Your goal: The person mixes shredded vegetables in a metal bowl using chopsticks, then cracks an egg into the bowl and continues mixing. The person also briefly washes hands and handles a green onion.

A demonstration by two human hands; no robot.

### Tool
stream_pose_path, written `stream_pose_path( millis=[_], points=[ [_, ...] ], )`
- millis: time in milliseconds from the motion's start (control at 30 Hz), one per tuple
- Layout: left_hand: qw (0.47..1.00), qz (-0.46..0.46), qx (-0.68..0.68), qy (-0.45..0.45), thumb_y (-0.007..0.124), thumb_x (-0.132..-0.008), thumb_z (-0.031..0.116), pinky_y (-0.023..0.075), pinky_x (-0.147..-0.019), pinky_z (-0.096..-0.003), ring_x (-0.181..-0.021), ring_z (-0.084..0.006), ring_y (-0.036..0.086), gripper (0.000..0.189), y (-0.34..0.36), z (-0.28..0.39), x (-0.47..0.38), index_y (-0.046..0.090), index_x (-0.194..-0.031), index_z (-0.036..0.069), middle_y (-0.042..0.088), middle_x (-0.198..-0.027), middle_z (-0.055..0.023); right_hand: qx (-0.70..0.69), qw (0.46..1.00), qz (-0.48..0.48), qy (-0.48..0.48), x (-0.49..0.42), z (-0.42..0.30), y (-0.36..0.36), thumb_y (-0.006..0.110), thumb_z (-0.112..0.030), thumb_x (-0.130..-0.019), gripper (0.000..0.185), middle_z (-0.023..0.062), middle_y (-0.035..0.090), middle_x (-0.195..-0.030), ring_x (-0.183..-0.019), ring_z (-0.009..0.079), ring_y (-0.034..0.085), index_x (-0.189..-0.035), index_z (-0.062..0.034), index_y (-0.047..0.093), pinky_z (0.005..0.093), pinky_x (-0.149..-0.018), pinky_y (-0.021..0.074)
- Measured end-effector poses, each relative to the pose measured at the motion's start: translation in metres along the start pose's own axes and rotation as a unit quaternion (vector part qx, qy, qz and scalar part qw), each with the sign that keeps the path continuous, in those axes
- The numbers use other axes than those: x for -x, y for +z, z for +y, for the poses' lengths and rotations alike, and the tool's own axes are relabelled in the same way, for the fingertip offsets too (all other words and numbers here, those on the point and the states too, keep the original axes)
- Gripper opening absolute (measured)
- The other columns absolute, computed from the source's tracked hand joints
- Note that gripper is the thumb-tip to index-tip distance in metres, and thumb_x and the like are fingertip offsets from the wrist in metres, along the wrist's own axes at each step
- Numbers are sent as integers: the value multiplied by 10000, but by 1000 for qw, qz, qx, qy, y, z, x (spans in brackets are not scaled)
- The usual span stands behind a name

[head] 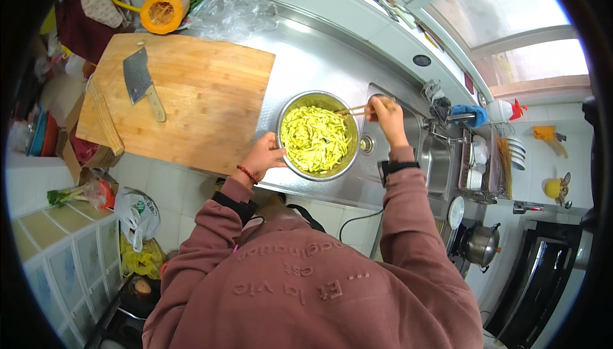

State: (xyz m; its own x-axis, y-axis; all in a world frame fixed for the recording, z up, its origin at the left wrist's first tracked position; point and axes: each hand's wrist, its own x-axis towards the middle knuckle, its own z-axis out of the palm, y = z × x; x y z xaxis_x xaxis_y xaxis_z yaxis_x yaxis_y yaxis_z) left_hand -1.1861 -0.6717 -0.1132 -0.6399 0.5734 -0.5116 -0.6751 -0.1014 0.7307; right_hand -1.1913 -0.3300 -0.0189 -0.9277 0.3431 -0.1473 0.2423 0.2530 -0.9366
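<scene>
A round stainless steel bowl (pixel 354 150) stands on the steel counter, partly over the sink's edge. Shredded green-yellow vegetable (pixel 313 138), perhaps zucchini, fills much of it. With fingers and thumb at the rim, my left hand (pixel 263 156) holds the bowl's left side. My right hand (pixel 387 116) grips a pair of wooden chopsticks (pixel 353 109), and their tips reach into the shreds at the right inner wall.
Left of the bowl lies a wooden cutting board (pixel 210 95), bearing a cleaver (pixel 138 78) and a bundle of wooden sticks (pixel 104 119). Behind it are a cut pumpkin (pixel 165 10) and clear plastic bags (pixel 234 13). A sink (pixel 402 109), dish rack (pixel 479 162) and steel pot (pixel 481 246) are rightward.
</scene>
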Motion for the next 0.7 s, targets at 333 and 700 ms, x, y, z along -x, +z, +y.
stream_pose_path(
  millis=[333,700],
  points=[
    [999,-6,39,-20,592,-910,-3,590,-756,-353,-930,-156,619,173,2,-5,5,479,-1022,64,607,-1011,-61,164,970,-21,-175,52,-36,18,613,-143,-957,242,88,689,-733,-623,122,659,-888,75,693,252,-573,541],
    [991,75,106,9,543,-935,0,584,-754,-343,-920,-171,644,139,23,-16,23,528,-1069,34,629,-1077,-76,207,977,12,-42,101,-15,-19,630,-144,-943,195,93,698,-745,-628,126,656,-935,37,702,257,-585,535]
  ],
)
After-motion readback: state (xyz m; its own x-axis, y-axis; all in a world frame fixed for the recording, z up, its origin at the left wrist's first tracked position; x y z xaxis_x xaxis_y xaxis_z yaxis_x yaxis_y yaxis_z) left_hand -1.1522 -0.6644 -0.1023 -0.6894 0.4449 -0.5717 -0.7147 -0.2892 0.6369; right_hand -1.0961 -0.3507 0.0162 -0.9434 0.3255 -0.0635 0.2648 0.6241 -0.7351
